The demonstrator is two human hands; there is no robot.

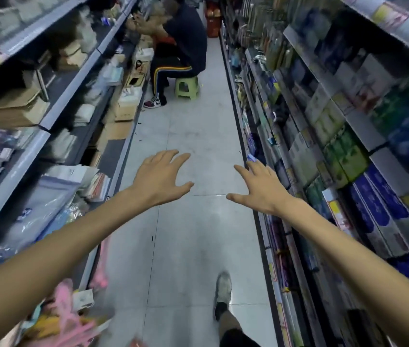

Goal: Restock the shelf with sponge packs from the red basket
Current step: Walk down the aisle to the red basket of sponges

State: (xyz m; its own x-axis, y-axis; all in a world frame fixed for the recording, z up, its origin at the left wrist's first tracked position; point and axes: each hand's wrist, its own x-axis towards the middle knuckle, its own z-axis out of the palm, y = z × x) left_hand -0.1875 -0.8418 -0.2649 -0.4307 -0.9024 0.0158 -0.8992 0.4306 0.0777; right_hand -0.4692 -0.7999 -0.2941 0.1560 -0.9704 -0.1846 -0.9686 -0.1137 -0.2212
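Both my arms reach forward over the aisle floor. My left hand (159, 177) hovers with its fingers spread and holds nothing. My right hand (257, 187) is likewise spread and empty, its fingers close to the front edge of the right-hand shelf (261, 156). A red basket (212, 22) stands at the far end of the aisle, blurred, its contents unclear. I see no sponge pack that I can tell apart from the other goods.
A person in dark clothes (185, 43) sits on a green stool (186, 86) at the left shelves, narrowing the aisle. Cardboard boxes (125, 108) line the left floor edge. Stocked shelves flank both sides. My foot (223, 289) steps on the grey tiled floor.
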